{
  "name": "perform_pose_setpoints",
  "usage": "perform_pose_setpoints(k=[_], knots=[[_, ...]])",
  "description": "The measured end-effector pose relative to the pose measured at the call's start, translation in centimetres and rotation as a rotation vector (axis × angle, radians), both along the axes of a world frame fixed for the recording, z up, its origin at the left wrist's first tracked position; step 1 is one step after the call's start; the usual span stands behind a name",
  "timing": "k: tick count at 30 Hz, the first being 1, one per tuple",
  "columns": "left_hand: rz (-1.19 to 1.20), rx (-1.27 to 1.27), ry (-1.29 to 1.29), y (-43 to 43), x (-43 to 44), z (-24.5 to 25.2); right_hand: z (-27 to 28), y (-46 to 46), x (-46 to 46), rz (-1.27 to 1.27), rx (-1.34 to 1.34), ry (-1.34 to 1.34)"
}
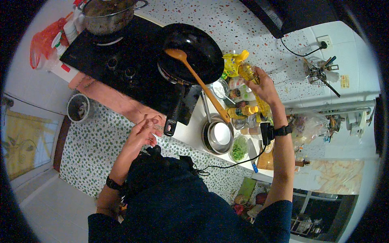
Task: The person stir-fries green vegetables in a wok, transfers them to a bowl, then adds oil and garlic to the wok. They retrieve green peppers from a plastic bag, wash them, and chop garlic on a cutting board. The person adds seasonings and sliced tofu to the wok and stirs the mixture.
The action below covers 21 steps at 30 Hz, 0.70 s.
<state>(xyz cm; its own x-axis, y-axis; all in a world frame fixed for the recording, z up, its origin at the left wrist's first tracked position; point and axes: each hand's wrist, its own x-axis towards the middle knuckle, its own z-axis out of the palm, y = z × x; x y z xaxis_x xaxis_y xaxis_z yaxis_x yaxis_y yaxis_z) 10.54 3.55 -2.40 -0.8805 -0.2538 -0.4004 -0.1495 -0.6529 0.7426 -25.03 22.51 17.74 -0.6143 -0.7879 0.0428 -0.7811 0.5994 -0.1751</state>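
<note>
My right hand [263,86] is wrapped around a clear plastic bottle of yellow cooking oil [247,70], whose yellow cap points toward the stove. Part of the bottle is hidden behind the fingers. My left hand [144,133] holds nothing; its loosely bent fingers are apart, near the end of the wok's handle [172,118]. The black wok [200,39] rests on the right side of the black cooktop [142,54]. Across the wok lies a wooden spoon [200,82], its bowl inside and its handle reaching over a stack of metal bowls [225,148].
A steel pot [106,21] stands on the cooktop's far-left burner. Beside the wok are a bowl of white powder [218,88], a smaller oil bottle [238,112] and chopped greens [239,148]. A knife with a blue handle end [254,167] lies near a wooden cutting board [267,161].
</note>
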Motion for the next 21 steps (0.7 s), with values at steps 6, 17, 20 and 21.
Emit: perform_pose_setpoints(k=[6,17,20,21], knots=[[-0.008,-0.023,0.02,0.0,0.2,-0.3,-0.2,0.4,-0.5,0.036,-0.034,0.02],[-0.015,-0.073,0.003,0.4,1.2,-0.6,-3.6,0.9,-0.8,-0.098,-0.392,-0.133],[-0.006,-0.101,0.005,0.4,1.9,-0.8,-5.6,1.7,-0.8,-0.079,-0.633,-0.15],[0.01,-0.108,-0.011,0.4,2.2,-0.9,-6.3,2.2,-0.9,-0.099,-0.672,-0.159]])
